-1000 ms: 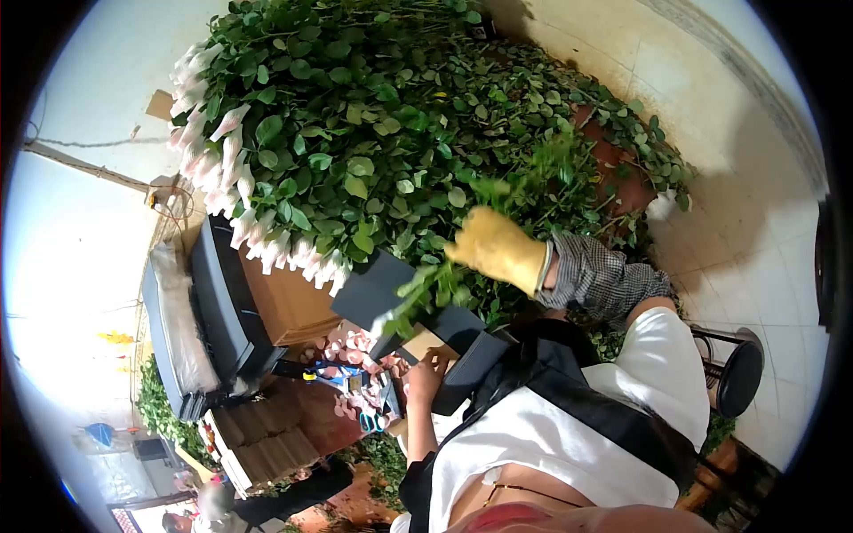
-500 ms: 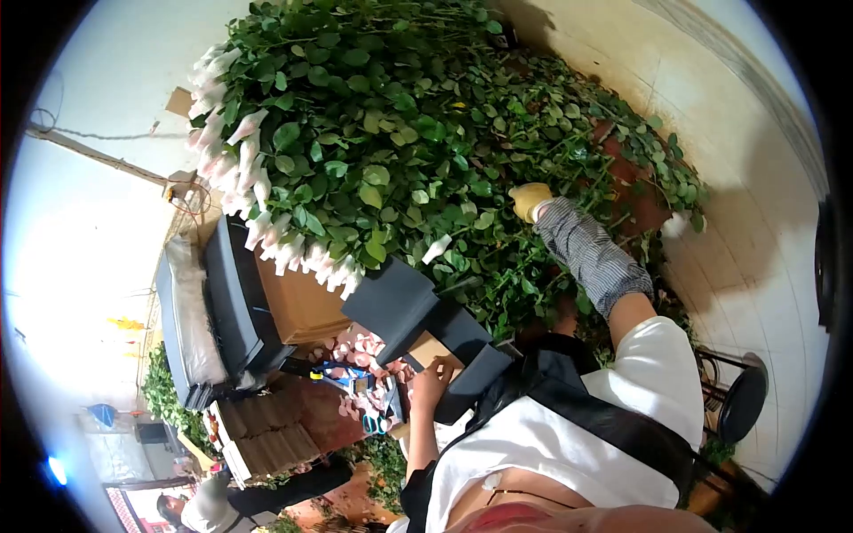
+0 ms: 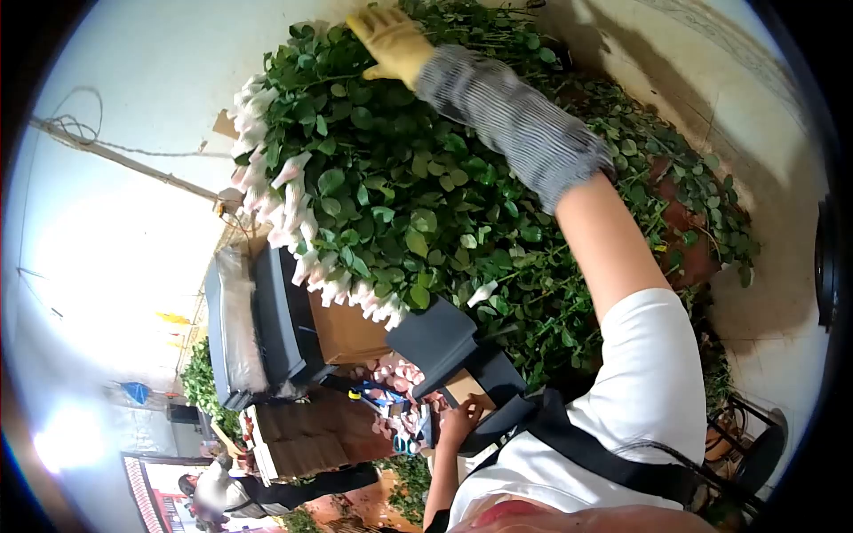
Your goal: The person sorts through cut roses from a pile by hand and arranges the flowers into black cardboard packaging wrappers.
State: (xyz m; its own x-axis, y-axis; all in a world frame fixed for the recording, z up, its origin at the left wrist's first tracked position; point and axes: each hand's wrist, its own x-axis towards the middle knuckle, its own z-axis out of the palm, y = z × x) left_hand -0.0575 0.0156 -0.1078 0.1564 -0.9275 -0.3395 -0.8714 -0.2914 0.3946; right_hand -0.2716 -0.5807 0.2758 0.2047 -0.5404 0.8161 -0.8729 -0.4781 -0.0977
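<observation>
My right hand (image 3: pixel 391 44), in a yellow glove with a grey striped sleeve above it, reaches over the far end of a big heap of leafy rose stems (image 3: pixel 382 151). Its fingers are spread, and no stem shows in them. White and pale pink rose heads in sleeve-like covers (image 3: pixel 293 204) line the heap's left edge. Closer to my body, my bare left hand (image 3: pixel 462 417) has bent fingers against a piece of brown cardboard (image 3: pixel 464 387) set in a dark grey stand (image 3: pixel 434 336). One wrapped rose (image 3: pixel 482 293) lies apart on the leaves.
Loose pink petals (image 3: pixel 395 373), blue-handled scissors (image 3: pixel 404 442) and a blue tool lie beside the stand. Dark grey panels (image 3: pixel 289 311) and stacked brown cardboard (image 3: pixel 311 435) are at left. A person (image 3: pixel 231 493) is at lower left. A black stool (image 3: pixel 762 444) stands at right.
My right hand has swung from the heap's right part to its far upper left end, and its fingers have opened. My left hand stays at the cardboard. The whole view has shifted slightly.
</observation>
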